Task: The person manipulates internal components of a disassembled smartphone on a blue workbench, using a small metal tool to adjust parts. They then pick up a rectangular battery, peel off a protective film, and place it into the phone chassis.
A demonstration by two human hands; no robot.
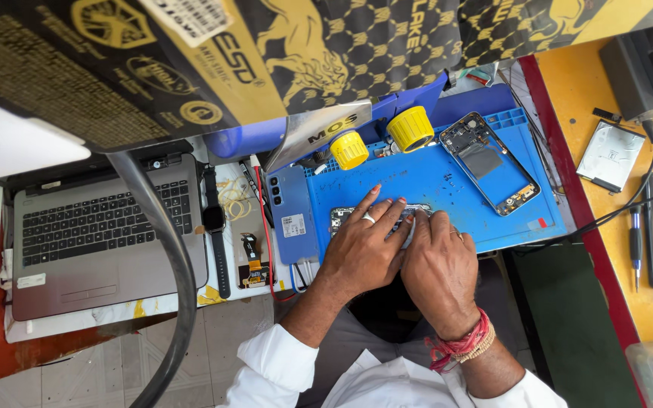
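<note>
My left hand (362, 243) and my right hand (438, 261) lie side by side on an opened phone (339, 216) at the near edge of a blue work mat (425, 181). Both hands press on the phone and cover most of it; only its ends show. My left hand wears a ring. Red and beige threads circle my right wrist. A blue phone back cover (292, 215) lies just left of my left hand. A second opened phone frame (489, 162) rests tilted on the mat beyond my right hand.
Two yellow round containers (410, 128) (349, 149) stand at the mat's far edge. A grey laptop (100, 234), a black smartwatch (214, 221) and small phone parts (251, 261) lie to the left. On the yellow table at right are a silver plate (610, 155) and a pen-like tool (635, 245).
</note>
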